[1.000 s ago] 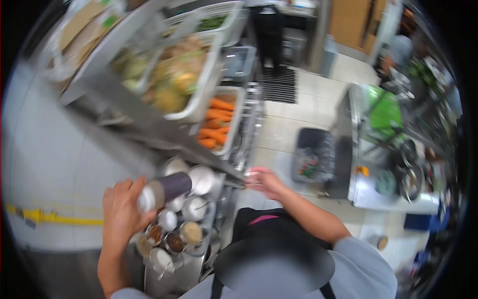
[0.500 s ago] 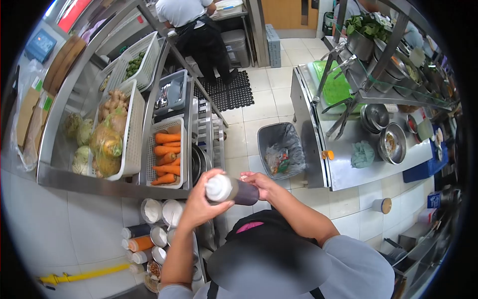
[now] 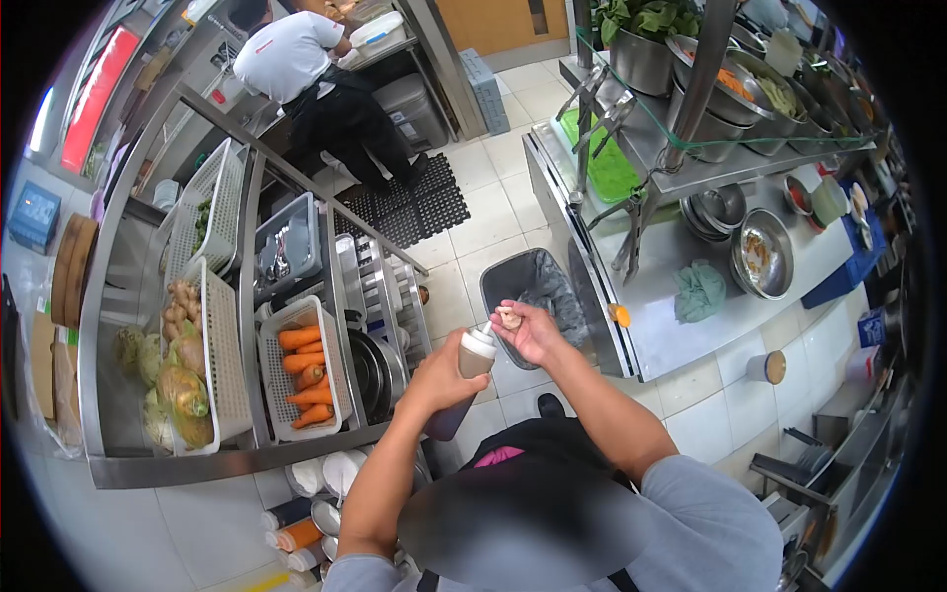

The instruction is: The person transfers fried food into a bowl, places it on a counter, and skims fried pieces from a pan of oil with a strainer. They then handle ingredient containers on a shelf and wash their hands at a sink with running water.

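Observation:
My left hand [image 3: 446,380] is wrapped round a squeeze bottle [image 3: 477,353] with a white nozzle cap and dark contents. The bottle is tilted, its nozzle pointing up beside the fingers of my right hand [image 3: 531,333]. Pinched in my right hand is a small pale piece [image 3: 508,318] that I cannot identify. Both hands are close together in front of my apron, with a grey bin [image 3: 503,279] beyond and below them.
On the left, a steel rack [image 3: 178,474] holds carrots [image 3: 308,380] and other vegetables. Bottles [image 3: 299,536] stand below it. At right is a steel counter [image 3: 681,340] with bowls [image 3: 762,255] and a green cloth [image 3: 699,292]. Another person [image 3: 296,64] stands at upper left.
My left hand has brought the bottle from the containers at lower left over to my right hand. Its nozzle now points toward the right fingers. The view has shifted toward the counter.

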Tool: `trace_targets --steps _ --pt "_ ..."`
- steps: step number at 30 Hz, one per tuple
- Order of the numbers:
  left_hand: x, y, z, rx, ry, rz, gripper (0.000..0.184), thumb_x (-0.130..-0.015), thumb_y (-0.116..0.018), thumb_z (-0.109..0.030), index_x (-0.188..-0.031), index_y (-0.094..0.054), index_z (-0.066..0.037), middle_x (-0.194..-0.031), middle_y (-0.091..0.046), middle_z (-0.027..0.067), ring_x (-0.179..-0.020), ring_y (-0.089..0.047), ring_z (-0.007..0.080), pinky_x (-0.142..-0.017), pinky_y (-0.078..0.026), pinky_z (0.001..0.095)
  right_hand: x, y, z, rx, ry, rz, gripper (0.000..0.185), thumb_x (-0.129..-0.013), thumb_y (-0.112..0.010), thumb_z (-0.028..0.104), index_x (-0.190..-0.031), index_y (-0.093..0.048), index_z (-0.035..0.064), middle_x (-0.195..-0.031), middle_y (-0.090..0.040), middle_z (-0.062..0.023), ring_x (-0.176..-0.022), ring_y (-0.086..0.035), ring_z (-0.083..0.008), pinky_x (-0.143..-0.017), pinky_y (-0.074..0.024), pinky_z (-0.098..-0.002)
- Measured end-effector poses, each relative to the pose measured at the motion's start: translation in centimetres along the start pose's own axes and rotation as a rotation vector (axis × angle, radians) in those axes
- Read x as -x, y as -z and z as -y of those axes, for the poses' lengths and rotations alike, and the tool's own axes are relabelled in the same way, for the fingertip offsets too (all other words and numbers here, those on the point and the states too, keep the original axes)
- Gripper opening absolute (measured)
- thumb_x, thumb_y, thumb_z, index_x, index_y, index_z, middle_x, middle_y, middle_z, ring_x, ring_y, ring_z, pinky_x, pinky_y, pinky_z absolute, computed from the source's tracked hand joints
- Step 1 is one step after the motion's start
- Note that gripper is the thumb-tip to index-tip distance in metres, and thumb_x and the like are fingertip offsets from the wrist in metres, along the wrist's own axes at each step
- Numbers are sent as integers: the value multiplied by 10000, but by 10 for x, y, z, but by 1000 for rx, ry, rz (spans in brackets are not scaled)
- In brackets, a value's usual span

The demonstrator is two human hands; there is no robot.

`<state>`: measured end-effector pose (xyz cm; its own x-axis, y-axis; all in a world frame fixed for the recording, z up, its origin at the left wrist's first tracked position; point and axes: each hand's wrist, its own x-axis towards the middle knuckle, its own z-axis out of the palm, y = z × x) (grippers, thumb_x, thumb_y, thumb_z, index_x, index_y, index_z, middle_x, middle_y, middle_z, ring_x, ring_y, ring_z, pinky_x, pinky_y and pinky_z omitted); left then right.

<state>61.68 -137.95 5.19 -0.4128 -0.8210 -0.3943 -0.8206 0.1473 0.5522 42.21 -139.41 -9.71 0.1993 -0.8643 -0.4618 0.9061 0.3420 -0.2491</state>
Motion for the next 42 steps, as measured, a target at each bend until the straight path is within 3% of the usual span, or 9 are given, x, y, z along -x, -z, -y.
trace_targets --steps 7,12,19,22,24,30,37,40,42 --pt "-40 -12 -14 -273 101 99 770 -633 -714 -397 -1267 -452 -49 -1073 -655 261 -986 -643 426 -844 -506 493 -26 6 0 183 45 16 235 -897 -505 41 -1130 -508 11 -1015 -629 -154 -981 -650 -290 -869 -543 -392" --pt "-53 -11 -15 -376 92 87 697 -642 -713 -383 -1205 -473 -49 -1011 -671 240 -939 -655 420 -806 -517 503 -42 6 4 51 -17 31 259 -858 -516 -29 -1113 -491 11 -905 -595 -117 -942 -634 -281 -852 -538 -384" --pt "-66 -14 -9 -436 112 36 707 -639 -723 -379 -1215 -476 -50 -999 -667 223 -916 -663 412 -803 -522 508 -78 33 -8 4 -64 -42 308 -787 -497 -103 -1078 -482 -1 -958 -570 -140 -863 -606 -271 -830 -539 -402" --pt "-65 -14 -13 -498 126 155 709 -669 -719 -368 -1251 -456 -58 -1060 -653 207 -961 -665 385 -822 -530 491 -82 36 -8 -149 -86 201 275 -798 -504 -118 -1045 -487 3 -950 -567 -136 -839 -596 -254 -838 -541 -386" --pt "-65 -18 -9 -498 154 99 715 -674 -721 -359 -1264 -447 -62 -1064 -652 210 -960 -667 384 -813 -535 488 -70 10 -7 -124 -47 -20 207 -843 -537 -84 -1029 -493 -4 -897 -571 -127 -841 -596 -231 -819 -540 -347" --pt "-62 -19 -3 -457 153 25 722 -678 -733 -337 -1281 -434 -73 -1081 -637 207 -941 -672 390 -796 -537 495 -64 7 -7 132 18 25 234 -898 -601 14 -1115 -515 -9 -836 -574 -77 -778 -591 -204 -792 -536 -306" --pt "-55 -28 -5 -403 138 -5 796 -668 -726 -343 -1349 -403 -90 -1046 -640 212 -950 -656 406 -791 -522 523 -69 21 -9 36 -97 -41 266 -890 -606 14 -1144 -531 0 -934 -605 -111 -773 -584 -159 -786 -506 -280" --pt "-49 -38 9 -309 148 -70 816 -674 -741 -336 -1370 -388 -98 -1105 -631 217 -1010 -638 407 -844 -512 500 -54 2 -8 24 -64 14 266 -879 -632 35 -1133 -560 5 -882 -606 -78 -732 -573 -125 -770 -509 -272" --pt "-47 -50 33 46 -16 -302 795 -688 -760 -290 -1366 -388 -105 -1182 -606 224 -1098 -596 416 -915 -489 463 -53 -4 -9 167 -3 -98 191 -895 -542 -7 -1083 -552 21 -786 -549 -7 -661 -515 -89 -639 -477 -215"
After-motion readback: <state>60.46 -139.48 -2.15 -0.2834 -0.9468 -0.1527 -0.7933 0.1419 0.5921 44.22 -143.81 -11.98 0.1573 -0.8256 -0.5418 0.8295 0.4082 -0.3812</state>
